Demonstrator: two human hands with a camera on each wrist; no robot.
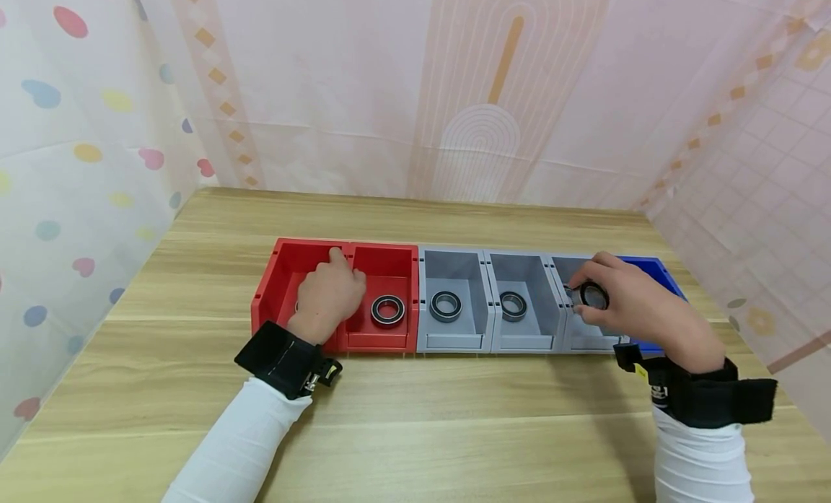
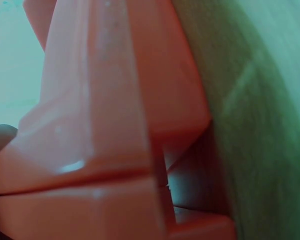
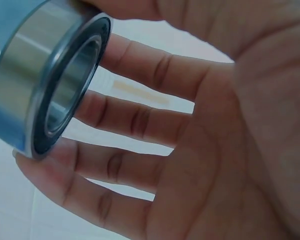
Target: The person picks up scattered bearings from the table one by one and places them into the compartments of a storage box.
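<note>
My right hand (image 1: 626, 301) holds a ball bearing (image 1: 594, 295) by its rim over the rightmost grey bin (image 1: 574, 265). In the right wrist view, this bearing (image 3: 20, 75) shows a shiny steel outer ring and a dark seal, pinched between thumb and fingertips. My left hand (image 1: 329, 295) grips the double wall where two red bins (image 1: 384, 253) meet. Index finger and thumb lie on either side of that wall. A bearing in the left red bin is mostly hidden under this hand. The left wrist view shows red plastic wall (image 2: 95, 100) close up, with a fingertip (image 2: 1, 137) against it.
The bins stand in one row on a wooden table (image 1: 454, 423). Single bearings lie in the right red bin (image 1: 387, 310), the left grey bin (image 1: 445, 306) and the middle grey bin (image 1: 513, 306). A blue bin (image 1: 656, 272) ends the row, partly behind my right hand. Patterned curtains (image 1: 363, 92) hang around the table.
</note>
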